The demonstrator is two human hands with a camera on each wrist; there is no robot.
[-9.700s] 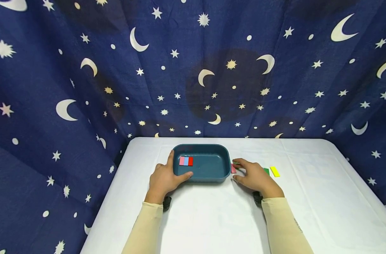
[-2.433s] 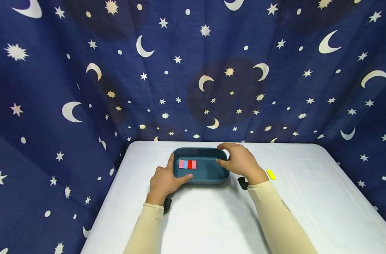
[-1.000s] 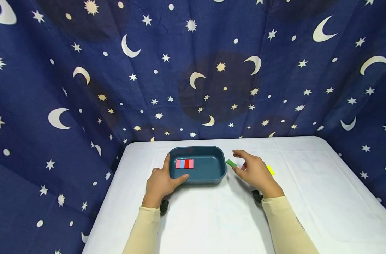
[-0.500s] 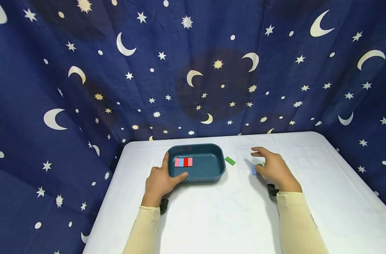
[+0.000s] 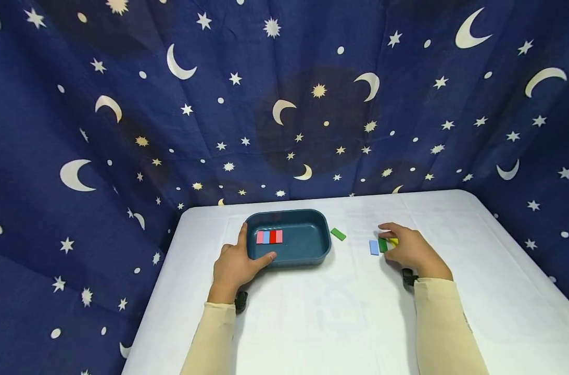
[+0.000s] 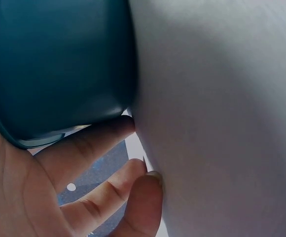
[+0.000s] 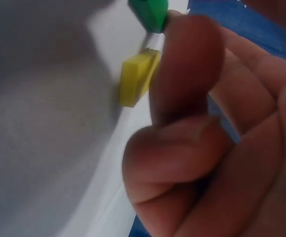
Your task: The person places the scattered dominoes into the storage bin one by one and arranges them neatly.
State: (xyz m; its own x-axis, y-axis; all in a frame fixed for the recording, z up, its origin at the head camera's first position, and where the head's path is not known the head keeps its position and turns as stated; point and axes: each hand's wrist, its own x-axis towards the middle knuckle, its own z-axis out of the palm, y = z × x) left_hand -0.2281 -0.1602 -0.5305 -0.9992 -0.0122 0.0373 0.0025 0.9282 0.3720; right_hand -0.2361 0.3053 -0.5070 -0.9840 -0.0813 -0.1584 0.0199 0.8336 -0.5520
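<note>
A dark teal plastic tub (image 5: 293,258) stands at the back middle of the table. My left hand (image 5: 236,268) grips its left end, thumb over the front rim and index finger along the left side. On the tub's floor lies a row of a pink block (image 5: 260,237), a light blue block (image 5: 266,237), a red block (image 5: 272,237) and another pink block (image 5: 279,236). To the right, my right hand (image 5: 413,251) pinches a dark green block (image 5: 382,245) between thumb and fingertips. A yellow block (image 7: 135,76) lies just behind it, partly hidden by the hand.
A lighter green block (image 5: 338,234) lies slanted just right of the tub. Left of the right hand is a light blue block (image 5: 374,247). A blue curtain (image 5: 284,104) with moons and stars hangs behind the white-covered table (image 5: 321,323).
A second pink block has joined the row in the tub. The right hand has set the lighter green block beside the tub, then moved right to the dark green block. The left hand stays put.
</note>
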